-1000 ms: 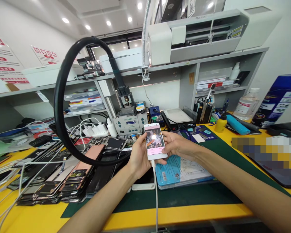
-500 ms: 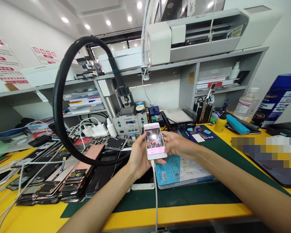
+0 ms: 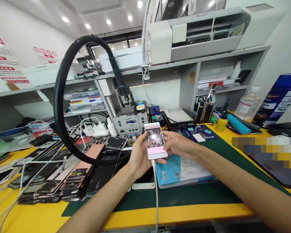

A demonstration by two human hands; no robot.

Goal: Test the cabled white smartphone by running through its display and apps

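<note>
Both my hands are together on the white phone (image 3: 156,142), which is upheld above the green mat (image 3: 184,197), screen lit. My left hand (image 3: 138,157) clasps its left side; my right hand (image 3: 177,145) holds its right side, thumb at the lower edge. A white cable (image 3: 156,191) drops from the phone across the mat's near edge. Stacked phone parts (image 3: 74,183) occupy the mat's left end.

Forearms (image 3: 106,202) angled in, L hand (image 3: 138,157) cupped, R hand (image 3: 178,144) curled w/ thumb bent.
</note>
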